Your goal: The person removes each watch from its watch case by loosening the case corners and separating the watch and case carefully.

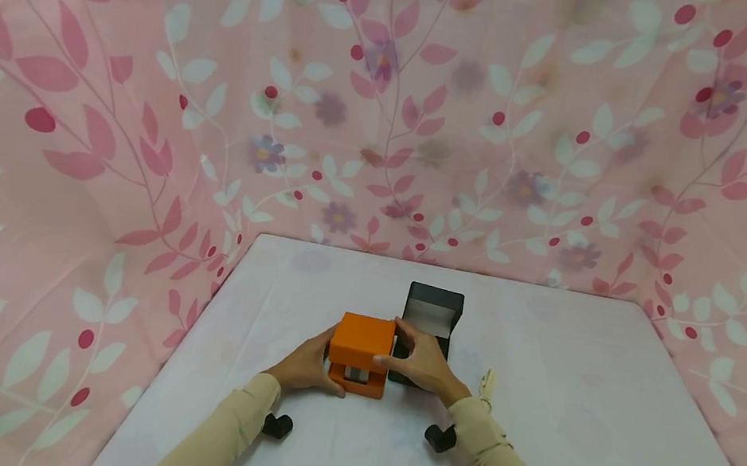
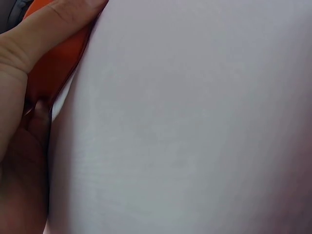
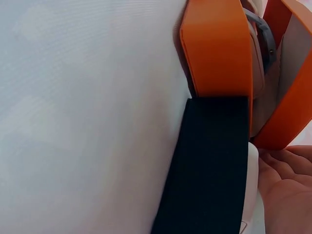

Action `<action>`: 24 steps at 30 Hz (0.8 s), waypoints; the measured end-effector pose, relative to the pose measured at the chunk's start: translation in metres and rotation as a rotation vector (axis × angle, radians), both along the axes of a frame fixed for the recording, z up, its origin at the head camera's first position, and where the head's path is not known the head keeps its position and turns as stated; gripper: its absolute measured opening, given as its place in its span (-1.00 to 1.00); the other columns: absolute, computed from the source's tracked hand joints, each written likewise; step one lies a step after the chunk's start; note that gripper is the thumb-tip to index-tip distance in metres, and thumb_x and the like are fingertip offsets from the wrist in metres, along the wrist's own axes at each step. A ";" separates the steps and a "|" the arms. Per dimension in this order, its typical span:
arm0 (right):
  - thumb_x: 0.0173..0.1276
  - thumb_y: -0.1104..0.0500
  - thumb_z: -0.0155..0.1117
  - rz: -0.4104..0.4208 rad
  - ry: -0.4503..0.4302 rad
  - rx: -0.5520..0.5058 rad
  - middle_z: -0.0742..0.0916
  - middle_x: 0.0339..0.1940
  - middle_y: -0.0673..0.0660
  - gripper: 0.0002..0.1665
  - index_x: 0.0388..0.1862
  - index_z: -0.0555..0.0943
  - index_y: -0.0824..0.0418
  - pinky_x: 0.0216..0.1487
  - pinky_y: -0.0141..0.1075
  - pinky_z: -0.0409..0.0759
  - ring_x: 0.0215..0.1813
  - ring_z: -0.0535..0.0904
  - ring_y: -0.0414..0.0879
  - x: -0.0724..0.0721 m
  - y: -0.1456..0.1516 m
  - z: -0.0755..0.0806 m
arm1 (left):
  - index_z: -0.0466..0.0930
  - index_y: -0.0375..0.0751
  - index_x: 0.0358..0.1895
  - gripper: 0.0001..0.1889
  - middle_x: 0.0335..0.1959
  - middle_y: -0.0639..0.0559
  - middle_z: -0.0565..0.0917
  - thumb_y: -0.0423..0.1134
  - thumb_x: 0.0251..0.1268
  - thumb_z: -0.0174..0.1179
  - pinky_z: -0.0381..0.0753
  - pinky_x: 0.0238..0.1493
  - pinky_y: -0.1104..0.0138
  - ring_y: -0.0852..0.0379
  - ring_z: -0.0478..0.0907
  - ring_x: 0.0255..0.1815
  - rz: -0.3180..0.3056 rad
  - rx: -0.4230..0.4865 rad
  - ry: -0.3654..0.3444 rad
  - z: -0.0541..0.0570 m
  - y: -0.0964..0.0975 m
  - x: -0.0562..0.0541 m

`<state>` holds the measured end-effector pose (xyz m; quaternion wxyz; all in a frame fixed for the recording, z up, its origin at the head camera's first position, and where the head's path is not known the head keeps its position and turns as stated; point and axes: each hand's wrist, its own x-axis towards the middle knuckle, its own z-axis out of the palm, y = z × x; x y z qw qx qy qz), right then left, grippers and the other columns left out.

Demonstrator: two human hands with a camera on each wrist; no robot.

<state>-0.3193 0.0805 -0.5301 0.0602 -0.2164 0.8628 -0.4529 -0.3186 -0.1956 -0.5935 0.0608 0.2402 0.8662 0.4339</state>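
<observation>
An orange watch box (image 1: pixel 364 336) stands on the table with its hinged lid partly raised. Inside it, a grey metal band (image 3: pixel 268 44) goes round a pale cushion. My left hand (image 1: pixel 307 360) grips the box's left side, thumb low along the front of the base; in the left wrist view that thumb lies across the orange wall (image 2: pixel 61 68). With thumb and fingers my right hand (image 1: pixel 425 361) holds the right side of the lid (image 3: pixel 287 105). Close to the right hand, a black box (image 1: pixel 436 297) stands open, partly hidden behind it; a pale cushion (image 3: pixel 251 170) shows inside.
A small cream-coloured item (image 1: pixel 487 385) lies on the white-covered table (image 1: pixel 570 423), beside the right sleeve. Black wrist mounts (image 1: pixel 277 426) stick out from both sleeves. Pink floral cloth (image 1: pixel 392 107) rises behind the table and along its sides.
</observation>
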 end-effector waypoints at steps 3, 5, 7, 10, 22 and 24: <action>0.09 -0.34 0.42 -0.033 -0.042 -0.017 0.46 0.40 0.16 0.15 0.51 0.24 0.20 0.28 -0.01 0.43 0.31 0.47 0.09 -0.002 -0.001 0.001 | -0.20 0.39 0.55 0.39 0.49 0.26 0.18 0.24 -0.45 0.61 0.10 0.44 -0.04 0.13 0.12 0.48 0.006 -0.006 0.009 -0.001 0.000 0.000; 0.09 -0.38 0.40 -0.059 -0.070 -0.021 0.49 0.37 0.15 0.13 0.50 0.26 0.16 0.24 -0.02 0.49 0.28 0.50 0.06 -0.004 -0.002 0.002 | -0.20 0.43 0.54 0.38 0.48 0.30 0.18 0.24 -0.45 0.61 0.10 0.45 -0.01 0.16 0.13 0.48 0.020 -0.009 0.008 -0.001 0.000 -0.001; 0.09 -0.39 0.38 -0.073 -0.095 -0.021 0.52 0.35 0.13 0.12 0.50 0.28 0.13 0.14 -0.06 0.57 0.25 0.52 0.04 -0.006 -0.003 0.003 | -0.20 0.43 0.54 0.38 0.48 0.30 0.19 0.24 -0.45 0.61 0.11 0.44 -0.02 0.16 0.15 0.47 0.031 -0.006 0.006 -0.001 -0.001 -0.001; 0.12 -0.38 0.36 -0.060 -0.118 -0.039 0.54 0.32 0.13 0.10 0.50 0.27 0.14 0.06 -0.11 0.62 0.24 0.52 0.02 -0.006 -0.005 0.004 | -0.16 0.40 0.54 0.37 0.47 0.25 0.22 0.24 -0.44 0.61 0.13 0.43 -0.04 0.12 0.17 0.47 0.040 -0.003 0.011 -0.001 -0.003 -0.002; 0.31 -0.56 -0.17 -0.291 -0.062 -0.099 0.73 -0.11 0.10 -0.05 0.15 0.64 0.17 -0.01 -0.03 0.60 -0.11 0.62 -0.01 -0.014 -0.020 0.004 | -0.33 0.08 0.58 0.52 0.57 0.04 -0.02 0.26 -0.48 0.61 0.16 0.43 0.16 0.08 0.07 0.51 0.052 0.019 -0.009 -0.007 0.000 -0.001; 0.36 -0.54 -0.24 -0.318 -0.035 -0.112 0.71 -0.27 0.14 -0.03 0.01 0.69 0.24 -0.17 -0.11 0.59 -0.25 0.58 -0.02 -0.012 -0.022 0.001 | -0.35 0.06 0.58 0.53 0.57 0.06 -0.06 0.28 -0.48 0.60 0.12 0.45 0.16 0.11 0.05 0.51 0.061 0.004 -0.018 -0.006 0.002 -0.001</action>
